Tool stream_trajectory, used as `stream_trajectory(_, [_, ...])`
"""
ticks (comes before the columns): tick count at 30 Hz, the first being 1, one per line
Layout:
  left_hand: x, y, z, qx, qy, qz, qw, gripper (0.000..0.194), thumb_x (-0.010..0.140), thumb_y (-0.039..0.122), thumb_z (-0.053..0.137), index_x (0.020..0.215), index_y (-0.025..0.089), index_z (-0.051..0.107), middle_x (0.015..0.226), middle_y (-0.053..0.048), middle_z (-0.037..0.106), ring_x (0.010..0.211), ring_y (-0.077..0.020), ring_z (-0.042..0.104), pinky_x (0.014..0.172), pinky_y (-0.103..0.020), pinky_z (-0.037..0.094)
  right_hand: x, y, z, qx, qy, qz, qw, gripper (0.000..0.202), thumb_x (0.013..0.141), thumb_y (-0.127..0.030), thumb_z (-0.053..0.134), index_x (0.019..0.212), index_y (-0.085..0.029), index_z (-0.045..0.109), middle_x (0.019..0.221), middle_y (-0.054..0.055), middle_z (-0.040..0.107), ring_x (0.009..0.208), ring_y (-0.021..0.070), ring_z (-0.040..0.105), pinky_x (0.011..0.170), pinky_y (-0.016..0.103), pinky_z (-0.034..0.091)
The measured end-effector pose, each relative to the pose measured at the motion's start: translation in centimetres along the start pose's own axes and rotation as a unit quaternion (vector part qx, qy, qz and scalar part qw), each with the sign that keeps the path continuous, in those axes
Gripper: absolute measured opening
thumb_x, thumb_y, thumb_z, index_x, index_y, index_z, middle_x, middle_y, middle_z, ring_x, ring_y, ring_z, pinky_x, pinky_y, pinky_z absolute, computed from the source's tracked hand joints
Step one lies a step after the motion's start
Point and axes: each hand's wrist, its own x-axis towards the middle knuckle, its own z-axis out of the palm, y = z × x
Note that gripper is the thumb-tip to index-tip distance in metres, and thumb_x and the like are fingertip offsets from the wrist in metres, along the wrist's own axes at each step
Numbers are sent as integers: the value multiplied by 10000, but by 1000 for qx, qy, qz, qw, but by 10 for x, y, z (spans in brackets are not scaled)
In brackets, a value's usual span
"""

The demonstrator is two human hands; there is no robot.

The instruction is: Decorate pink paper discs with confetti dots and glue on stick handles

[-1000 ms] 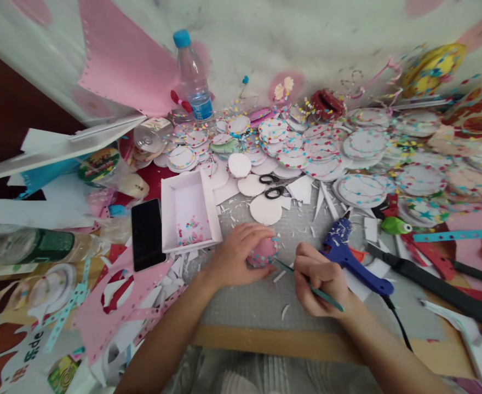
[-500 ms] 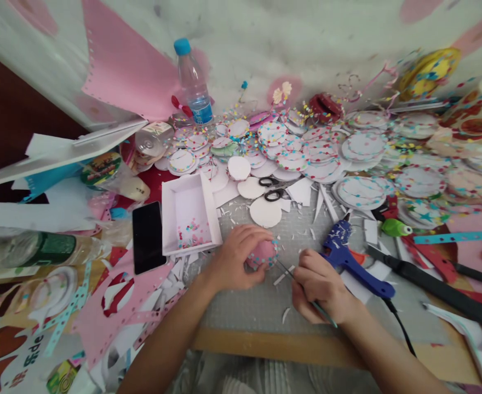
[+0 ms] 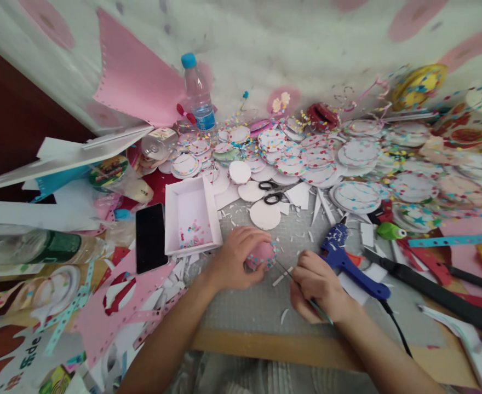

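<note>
My left hand (image 3: 237,258) is closed around a small pink ball (image 3: 261,255) dotted with tiny blue and red pieces along its edge; the fingers hide part of it. Pinched in my right hand (image 3: 317,287) is a pair of slim metal tweezers (image 3: 283,267), whose teal back end sticks out below the fist. Their points reach the right side of the ball; whether they hold a piece is too small to tell. Left of the ball, a white open box (image 3: 191,213) has loose pink, red and blue dots in it.
A blue glue gun (image 3: 350,268) lies right of my right hand, its cord running forward. Black scissors (image 3: 271,191), white paper discs (image 3: 264,213) and decorated disc stacks (image 3: 358,196) sit behind. A phone (image 3: 150,238) lies left of the box. Paper scraps litter the grey mat (image 3: 257,312).
The camera view has tilted up slightly, so things sit a little lower in it. Both hands keep their holds, with the tweezers' points still at the ball's right side.
</note>
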Motion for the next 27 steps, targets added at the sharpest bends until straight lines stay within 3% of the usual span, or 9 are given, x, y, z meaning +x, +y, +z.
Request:
stream_trajectory(22, [1,-1,1,-6,7,14,1000,447,735,182,580,1175,186,505,1152,-100,609,1111,-239,537,1000,-428,387,2,-1,-2,32,39,29,998,379,676,37,482,650,-246,230,528,-55,282,519,157,297,510,309,241])
stream_trajectory(27, [1,-1,2,-7,9,12,1000,431,753,200,578,1178,191,505,1148,-102,607,1101,-245,540,997,-437,390,1,0,-7,56,65,51,995,365,669,21,503,649,-235,243,533,-42,366,540,153,325,506,296,272])
